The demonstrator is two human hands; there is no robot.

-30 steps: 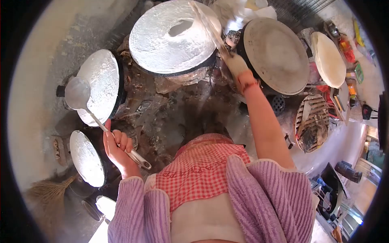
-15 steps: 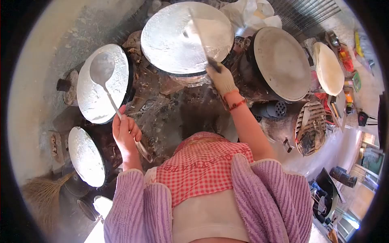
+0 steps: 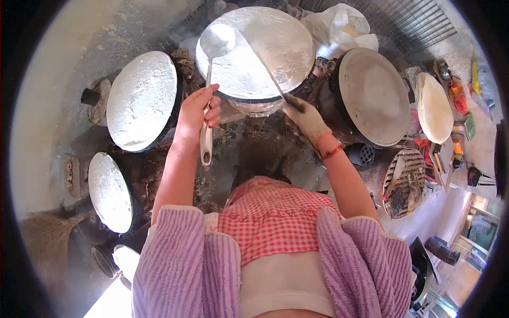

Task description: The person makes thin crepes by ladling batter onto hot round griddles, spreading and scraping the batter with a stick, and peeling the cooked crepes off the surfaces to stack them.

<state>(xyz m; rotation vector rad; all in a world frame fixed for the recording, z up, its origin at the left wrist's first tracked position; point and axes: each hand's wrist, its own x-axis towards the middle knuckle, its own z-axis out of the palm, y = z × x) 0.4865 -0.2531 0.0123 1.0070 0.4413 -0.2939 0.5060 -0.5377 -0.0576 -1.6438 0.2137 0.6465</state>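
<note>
My left hand (image 3: 197, 115) is closed round the handle of a metal ladle (image 3: 217, 41), whose bowl is over the left part of the top round griddle (image 3: 265, 26). White batter covers that griddle. My gloved right hand (image 3: 306, 117) grips the dark handle of a long thin scraper (image 3: 265, 64), with its blade lying across the same griddle. To the left, two more griddles, a larger one (image 3: 142, 100) and a smaller one (image 3: 110, 192), bear white layers. The griddle (image 3: 374, 96) to the right of my right hand has a bare, greyish surface.
A stack of pale flatbreads (image 3: 435, 108) stands at the right, above a slatted round rack (image 3: 405, 183). A white plastic bag (image 3: 342, 29) and a wire grid (image 3: 411, 21) are at the top. A straw broom (image 3: 50, 238) is at lower left.
My left hand and the ladle have moved right, from the left griddle to the top one. The scraper has swept across the top griddle, and the batter's central gap is no longer visible.
</note>
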